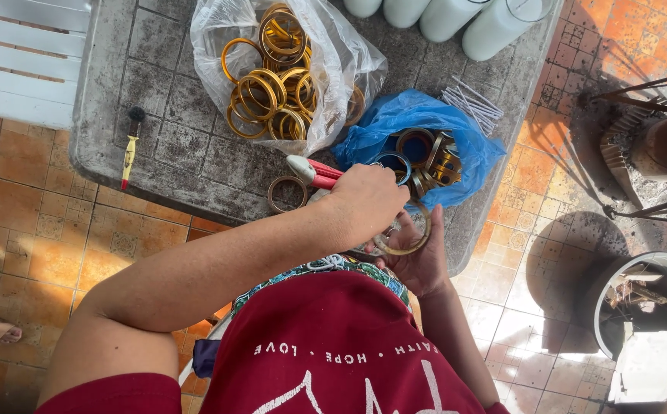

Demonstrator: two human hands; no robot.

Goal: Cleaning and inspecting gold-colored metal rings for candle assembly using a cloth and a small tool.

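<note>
Hands closed — left (368, 203) on red-handled pliers (312, 173), right (418, 257) (underneath) cupping gold ring (406, 238).

1. The red-handled tool (314, 175): red and cream grips, lying nearly level just above the near edge of the grey table (172, 146), its handles pointing left.
2. The glass jar with a gold ring (404, 232): round, clear, tilted, just over that table's near edge, right of the tool.
</note>
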